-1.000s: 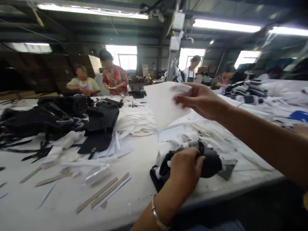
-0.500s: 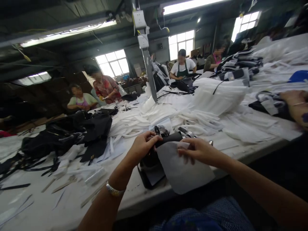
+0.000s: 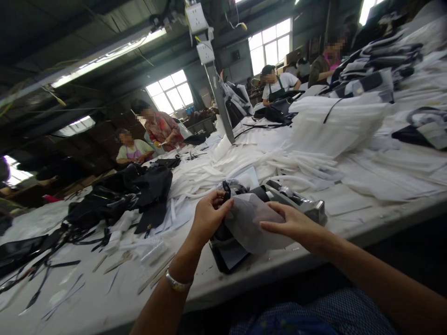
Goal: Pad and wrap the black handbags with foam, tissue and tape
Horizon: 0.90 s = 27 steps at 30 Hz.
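In the head view, my left hand (image 3: 209,216) is closed at the upper end of a black bag (image 3: 220,232), pinching a dark strap-like part (image 3: 226,190) between thumb and fingers. A thin, translucent white sheet (image 3: 253,228) hangs bent over the bag, its upper left edge beside my left thumb. On the sheet's right side is my right hand (image 3: 296,225), thumb in front and fingers partly showing through from behind. The bag lies near the table's front edge, mostly hidden under the sheet.
A grey metal object (image 3: 316,211) stands right of the bag. White foam strips (image 3: 300,160) and stacked white sheets (image 3: 338,123) cover the table behind. Black bags (image 3: 118,186) lie left, a metal post (image 3: 221,107) rises behind, and several people work across the table.
The white sheet has bent upward and folded over the bag, with my right hand spread further along it. The view has shifted, and another person's hand at the right edge is gone.
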Motion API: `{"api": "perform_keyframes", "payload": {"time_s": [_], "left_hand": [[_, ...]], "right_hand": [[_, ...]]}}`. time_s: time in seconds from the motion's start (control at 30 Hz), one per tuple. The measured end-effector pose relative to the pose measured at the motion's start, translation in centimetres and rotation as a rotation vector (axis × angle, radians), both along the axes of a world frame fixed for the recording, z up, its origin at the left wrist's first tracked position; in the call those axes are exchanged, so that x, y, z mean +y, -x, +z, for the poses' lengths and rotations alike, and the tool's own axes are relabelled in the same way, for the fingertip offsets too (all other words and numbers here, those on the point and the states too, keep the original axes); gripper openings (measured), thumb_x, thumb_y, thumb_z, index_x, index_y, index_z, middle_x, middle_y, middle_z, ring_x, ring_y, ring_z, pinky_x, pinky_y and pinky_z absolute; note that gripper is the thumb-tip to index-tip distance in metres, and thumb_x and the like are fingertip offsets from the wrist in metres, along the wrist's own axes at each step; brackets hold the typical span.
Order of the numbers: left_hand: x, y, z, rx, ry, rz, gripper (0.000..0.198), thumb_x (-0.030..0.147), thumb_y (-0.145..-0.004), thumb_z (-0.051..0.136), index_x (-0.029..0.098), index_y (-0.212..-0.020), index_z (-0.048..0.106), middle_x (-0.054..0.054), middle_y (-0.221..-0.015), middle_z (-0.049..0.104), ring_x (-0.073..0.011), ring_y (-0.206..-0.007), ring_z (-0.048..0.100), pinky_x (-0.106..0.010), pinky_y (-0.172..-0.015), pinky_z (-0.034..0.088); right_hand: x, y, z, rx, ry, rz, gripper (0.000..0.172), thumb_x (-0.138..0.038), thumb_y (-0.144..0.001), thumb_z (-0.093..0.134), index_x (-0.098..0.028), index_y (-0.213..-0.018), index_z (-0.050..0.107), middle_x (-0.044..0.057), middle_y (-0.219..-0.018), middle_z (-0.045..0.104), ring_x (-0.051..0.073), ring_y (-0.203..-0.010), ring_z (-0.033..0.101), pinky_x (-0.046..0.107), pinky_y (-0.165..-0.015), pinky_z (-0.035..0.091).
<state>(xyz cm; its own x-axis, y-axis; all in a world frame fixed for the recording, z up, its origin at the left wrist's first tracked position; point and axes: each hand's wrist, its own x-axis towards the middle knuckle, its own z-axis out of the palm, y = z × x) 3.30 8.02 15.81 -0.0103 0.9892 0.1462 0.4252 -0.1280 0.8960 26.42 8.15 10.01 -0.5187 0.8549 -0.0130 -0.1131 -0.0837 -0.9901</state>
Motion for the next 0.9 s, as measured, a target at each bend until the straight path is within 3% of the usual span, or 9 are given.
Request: {"api": "perform_keyframes", "payload": {"time_s": [0.1,0.2,0.3,0.4,0.57,0.67,0.77,0.9], "left_hand": [[0.1,-0.1,0.0,-0.048,0.028,-0.003,0.029,0.038,-0.076,0.076,0.016,-0.091,0.064,-0.001,-0.075,0.068,-0.0107,-0.058,0.06,-0.017,-0.05,0.045],[0.1,-0.2,0.0,-0.071,0.044,-0.017,0.029,0.038,-0.076,0.076,0.016,-0.09,0.063,-0.001,-0.074,0.068,-0.0095,-0.057,0.058,-0.017,-0.049,0.045],[0.0,-0.3,0.1,-0.064,0.053,-0.029,0.03,0.038,-0.076,0.076,0.016,-0.091,0.063,0.0,-0.074,0.068,-0.0092,-0.056,0.058,-0.017,-0.049,0.045],[0.0,-0.2,0.3,-0.041,0.061,-0.037,0.03,0.039,-0.077,0.075,0.016,-0.092,0.062,0.0,-0.075,0.068,-0.0097,-0.055,0.059,-0.018,-0.049,0.045],[0.1,0.5,0.9,-0.004,0.086,-0.116,0.03,0.045,-0.083,0.069,0.017,-0.093,0.063,-0.001,-0.078,0.07,-0.0081,-0.051,0.056,-0.018,-0.049,0.044],[0.2,1.0,1.5,0.016,0.116,-0.176,0.035,0.05,-0.087,0.063,0.016,-0.092,0.065,-0.005,-0.088,0.073,-0.0068,-0.05,0.055,-0.018,-0.046,0.04],[0.2,1.0,2.1,0.006,0.162,-0.188,0.036,0.051,-0.085,0.064,0.015,-0.093,0.065,-0.005,-0.088,0.073,-0.0068,-0.051,0.055,-0.017,-0.044,0.04],[-0.2,0.7,2.9,-0.024,0.213,-0.172,0.034,0.047,-0.083,0.068,0.015,-0.092,0.065,-0.003,-0.076,0.07,-0.008,-0.052,0.059,-0.015,-0.041,0.039]], "right_hand": [[-2.4,0.8,-1.7,0.268,0.204,-0.136,0.05,-0.044,-0.075,0.08,-0.024,-0.119,0.065,0.007,-0.115,0.072,0.027,-0.105,0.066,0.037,-0.088,0.052],[-4.3,2.8,-3.2,0.521,0.212,-0.285,0.056,-0.047,-0.078,0.076,-0.025,-0.127,0.062,0.01,-0.129,0.066,0.03,-0.117,0.062,0.044,-0.101,0.046],[-5.0,4.7,-4.3,0.509,0.131,-0.381,0.05,-0.044,-0.078,0.078,-0.024,-0.123,0.067,0.01,-0.126,0.068,0.031,-0.118,0.061,0.047,-0.108,0.041],[-4.5,5.2,-4.4,0.443,0.172,-0.436,0.036,-0.043,-0.079,0.077,-0.022,-0.109,0.075,0.009,-0.114,0.074,0.031,-0.112,0.065,0.047,-0.107,0.043],[-3.4,3.1,-3.3,0.457,0.352,-0.298,0.035,-0.044,-0.081,0.075,-0.022,-0.107,0.075,0.007,-0.109,0.075,0.025,-0.101,0.069,0.036,-0.093,0.054],[-3.1,1.4,-2.8,0.342,0.386,-0.107,0.036,-0.042,-0.08,0.076,-0.018,-0.107,0.075,0.009,-0.104,0.076,0.021,-0.089,0.071,0.03,-0.081,0.056],[-2.4,0.4,-2.2,0.24,0.354,0.073,0.037,-0.041,-0.08,0.076,-0.015,-0.106,0.075,0.01,-0.099,0.076,0.02,-0.083,0.072,0.028,-0.075,0.055],[-0.7,0.4,-0.6,0.165,0.206,0.159,0.04,-0.042,-0.08,0.076,-0.015,-0.11,0.073,0.01,-0.104,0.075,0.02,-0.088,0.07,0.029,-0.079,0.053]]}}
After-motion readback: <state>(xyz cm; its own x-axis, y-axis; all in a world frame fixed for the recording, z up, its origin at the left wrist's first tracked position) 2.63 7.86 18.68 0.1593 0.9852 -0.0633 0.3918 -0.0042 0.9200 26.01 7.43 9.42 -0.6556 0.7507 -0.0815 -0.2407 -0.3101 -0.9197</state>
